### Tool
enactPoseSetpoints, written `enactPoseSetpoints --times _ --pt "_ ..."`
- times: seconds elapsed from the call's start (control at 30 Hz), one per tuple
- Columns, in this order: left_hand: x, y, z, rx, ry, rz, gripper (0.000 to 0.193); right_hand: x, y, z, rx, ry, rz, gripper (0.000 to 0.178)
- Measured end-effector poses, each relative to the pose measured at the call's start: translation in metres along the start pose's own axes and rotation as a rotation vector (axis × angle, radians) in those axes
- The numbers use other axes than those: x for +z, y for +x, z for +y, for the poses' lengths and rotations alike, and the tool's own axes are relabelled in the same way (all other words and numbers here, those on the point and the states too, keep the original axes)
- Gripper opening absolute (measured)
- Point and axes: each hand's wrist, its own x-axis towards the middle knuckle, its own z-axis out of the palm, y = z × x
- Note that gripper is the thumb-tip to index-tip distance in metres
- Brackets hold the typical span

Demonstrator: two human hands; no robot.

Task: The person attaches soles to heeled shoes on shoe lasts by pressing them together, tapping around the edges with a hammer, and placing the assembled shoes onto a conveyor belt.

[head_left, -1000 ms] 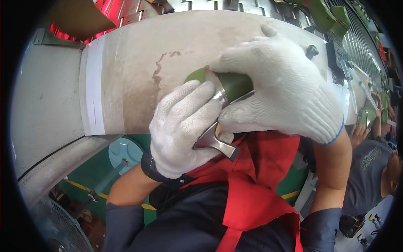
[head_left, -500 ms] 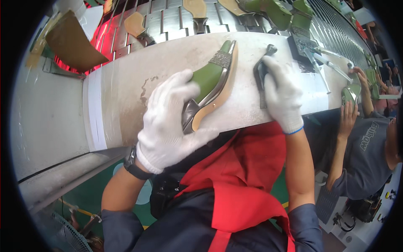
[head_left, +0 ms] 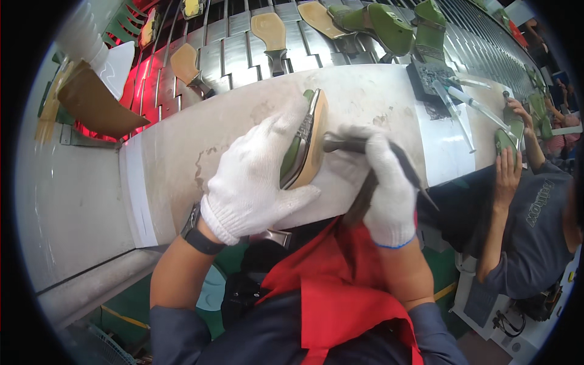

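Note:
My left hand, in a white knit glove, is wrapped around a green shoe on its last. The shoe is tilted on its side over the bench, with its tan sole turned to the right and a glittery grey band across the upper. A dark metal hammer is gripped in my gloved right hand. Its round face is beside the sole's edge; whether they touch I cannot tell. The hammer's pointed end sticks out to the right of my hand, and the handle slants down below it.
Beyond the pale bench runs a slatted metal conveyor bearing soles and green shoes. A dark block and syringes lie at the right. There a co-worker's hands hold another green shoe. A curved brown sheet stands far left.
My right hand has lifted the hammer off the bench and brought it left, its face now beside the sole. The shoe has been turned more onto its side in my left hand.

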Motion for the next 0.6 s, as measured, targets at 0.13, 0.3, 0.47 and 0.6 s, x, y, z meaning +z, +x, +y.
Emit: enactPoseSetpoints --times 0.13,0.3,0.47,0.6 --pt "0.001 0.003 -0.002 0.003 0.025 -0.006 0.111 0.010 0.004 0.008 -0.044 0.185 -0.052 0.035" --pt "0.001 0.005 -0.007 0.056 0.040 0.002 0.108 -0.001 0.020 -0.017 -0.054 -0.023 -0.182 0.025" --pt "0.003 0.005 -0.011 0.085 0.046 0.037 0.105 -0.001 0.044 -0.056 -0.425 -0.618 -0.455 0.027" --pt "-0.004 0.003 -0.010 -0.044 -0.060 -0.024 0.109 -0.005 0.039 -0.040 -0.186 -0.438 -0.366 0.027"
